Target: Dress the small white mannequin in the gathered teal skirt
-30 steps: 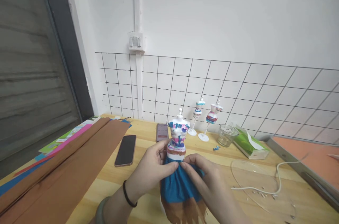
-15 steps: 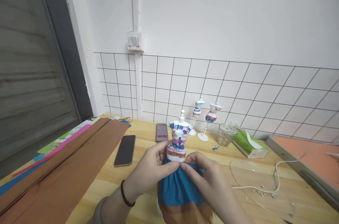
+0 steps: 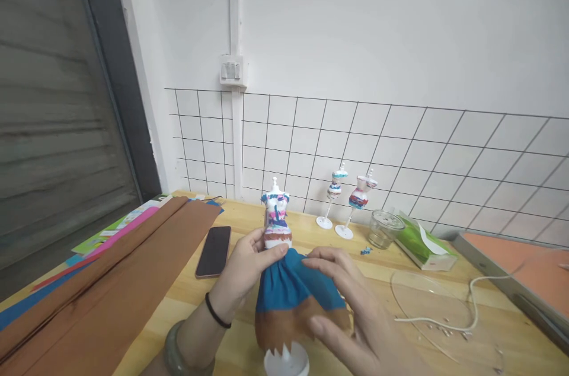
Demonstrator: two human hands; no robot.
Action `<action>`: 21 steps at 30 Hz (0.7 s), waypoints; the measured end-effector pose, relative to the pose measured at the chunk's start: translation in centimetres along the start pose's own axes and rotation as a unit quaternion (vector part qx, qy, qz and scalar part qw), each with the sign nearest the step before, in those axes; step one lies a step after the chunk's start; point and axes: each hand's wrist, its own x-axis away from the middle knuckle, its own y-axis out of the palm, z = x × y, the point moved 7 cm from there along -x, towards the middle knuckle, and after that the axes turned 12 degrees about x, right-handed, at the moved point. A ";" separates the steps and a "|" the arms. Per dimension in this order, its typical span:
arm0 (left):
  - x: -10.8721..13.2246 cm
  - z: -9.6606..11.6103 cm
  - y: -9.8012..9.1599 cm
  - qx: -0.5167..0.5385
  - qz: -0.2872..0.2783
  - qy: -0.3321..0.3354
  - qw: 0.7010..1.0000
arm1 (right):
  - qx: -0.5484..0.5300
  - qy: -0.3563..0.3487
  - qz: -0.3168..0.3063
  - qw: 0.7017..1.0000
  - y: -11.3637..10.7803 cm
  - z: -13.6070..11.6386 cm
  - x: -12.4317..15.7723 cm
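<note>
A small white mannequin [image 3: 275,210] with a painted bodice wears a blue paper skirt [image 3: 288,287] with a brown fringed hem; its round white base [image 3: 287,361] shows at the bottom edge. My left hand [image 3: 242,272] pinches the mannequin at the waist, fingers closed around it. My right hand [image 3: 351,299] rests on the skirt's right side, thumb under the brown hem and fingertips pressing the blue paper near the waist.
Brown paper sheets [image 3: 102,299] over coloured sheets cover the table's left. A dark phone [image 3: 214,251] lies beside them. Two smaller mannequins [image 3: 342,198], a glass cup [image 3: 386,229], a green tissue pack [image 3: 420,242], a clear plate [image 3: 427,299] and a white cord [image 3: 471,299] lie right.
The mannequin has been lifted and shifted left, so its white base now shows. My right hand slid down along the skirt to the brown hem.
</note>
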 end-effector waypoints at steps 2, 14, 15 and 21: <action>-0.2 0.2 -0.6 0.002 0.016 0.006 1.000 | 0.016 -0.034 -0.017 0.999 0.2 -0.9 0.0; -0.2 0.5 -0.8 0.042 0.020 -0.004 0.999 | 0.174 -0.172 0.179 0.953 0.5 -5.3 -0.1; -0.2 0.6 -0.7 0.045 0.020 -0.006 0.999 | 0.175 -0.165 0.177 0.954 0.7 -5.5 -0.1; -0.2 0.6 -1.0 0.044 0.022 -0.010 0.999 | 0.173 -0.145 0.132 0.965 2.4 -5.7 -0.1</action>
